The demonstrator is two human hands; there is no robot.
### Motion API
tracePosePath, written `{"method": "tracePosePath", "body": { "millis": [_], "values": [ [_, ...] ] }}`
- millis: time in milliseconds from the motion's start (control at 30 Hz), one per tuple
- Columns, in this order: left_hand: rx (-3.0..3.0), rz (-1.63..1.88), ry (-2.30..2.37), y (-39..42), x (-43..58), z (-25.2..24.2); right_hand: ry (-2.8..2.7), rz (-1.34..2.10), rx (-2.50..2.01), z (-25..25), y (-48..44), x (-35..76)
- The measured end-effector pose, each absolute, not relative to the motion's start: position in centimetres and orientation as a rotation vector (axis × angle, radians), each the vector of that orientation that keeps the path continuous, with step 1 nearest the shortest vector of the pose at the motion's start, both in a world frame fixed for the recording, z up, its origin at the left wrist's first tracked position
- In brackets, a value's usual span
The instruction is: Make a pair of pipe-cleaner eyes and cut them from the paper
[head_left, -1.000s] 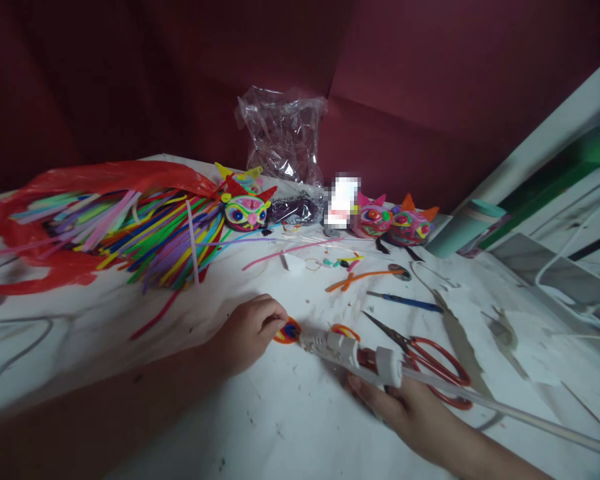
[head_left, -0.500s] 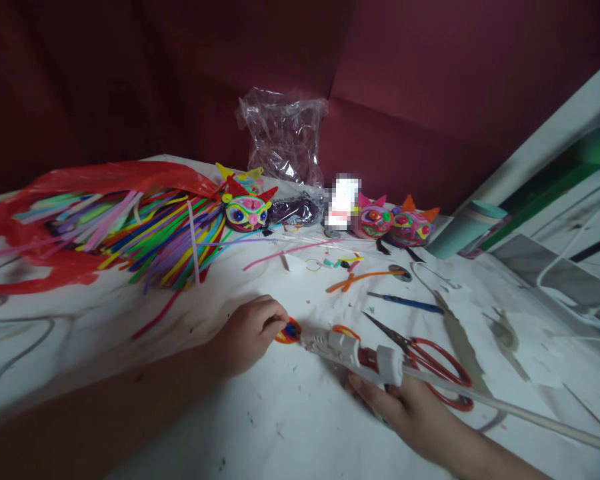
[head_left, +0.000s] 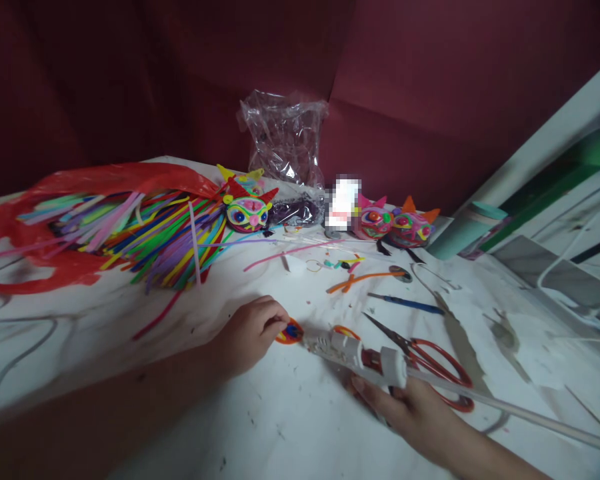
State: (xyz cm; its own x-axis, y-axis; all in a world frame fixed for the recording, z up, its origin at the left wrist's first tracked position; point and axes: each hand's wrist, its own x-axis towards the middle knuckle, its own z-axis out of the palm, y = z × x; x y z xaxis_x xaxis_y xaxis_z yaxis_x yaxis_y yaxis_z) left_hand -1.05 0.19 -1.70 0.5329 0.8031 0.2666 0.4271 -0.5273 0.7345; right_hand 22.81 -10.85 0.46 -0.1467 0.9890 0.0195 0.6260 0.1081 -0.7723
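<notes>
My left hand (head_left: 253,332) pinches the left edge of a small orange oval piece with a blue centre (head_left: 291,331), held low over the white table. In my right hand (head_left: 400,407) is a white hot glue gun (head_left: 353,353), its nozzle at the oval's right side; whether it touches cannot be made out. A long glue stick (head_left: 520,410) runs out of the gun's back end to the right. Just behind the gun lies a second orange and yellow piece (head_left: 347,331), partly hidden. Red-handled scissors (head_left: 437,360) rest beside my right hand, partly behind it and the glue stick.
Coloured pipe cleaners (head_left: 165,240) lie on a red plastic bag (head_left: 125,175) at left. Decorated animal heads (head_left: 247,213) stand at the back, more (head_left: 413,227) at right. A blue-handled tool (head_left: 410,303), a clear bag (head_left: 287,140), a lit phone (head_left: 343,203) and a teal cylinder (head_left: 467,230) are behind.
The glue gun has shifted very slightly to the right. My left hand and the orange piece stay almost where they were.
</notes>
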Motion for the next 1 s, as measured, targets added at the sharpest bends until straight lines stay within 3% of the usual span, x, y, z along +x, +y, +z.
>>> {"method": "tracePosePath", "body": {
  "millis": [267,500,633,800,1000],
  "values": [
    [2.173,0.844,0.976,0.1,-1.0,-1.8,-1.553,1.214,-1.492,0.9,-11.0,22.6],
    [2.134,0.827,1.02,0.1,-0.8,-1.6,-1.689,1.155,-1.391,0.4,-11.1,24.3],
    [2.117,0.875,1.05,-0.1,-0.7,-1.3,-1.77,0.876,-1.458,-0.2,-12.1,26.5],
    [1.944,1.046,1.145,-0.3,-0.9,-1.2,-1.414,0.152,-1.593,2.5,-11.6,27.6],
    [1.596,1.04,1.116,0.0,-1.0,-0.6,-1.131,-0.177,-1.748,5.6,-6.8,31.9]
  ]
}}
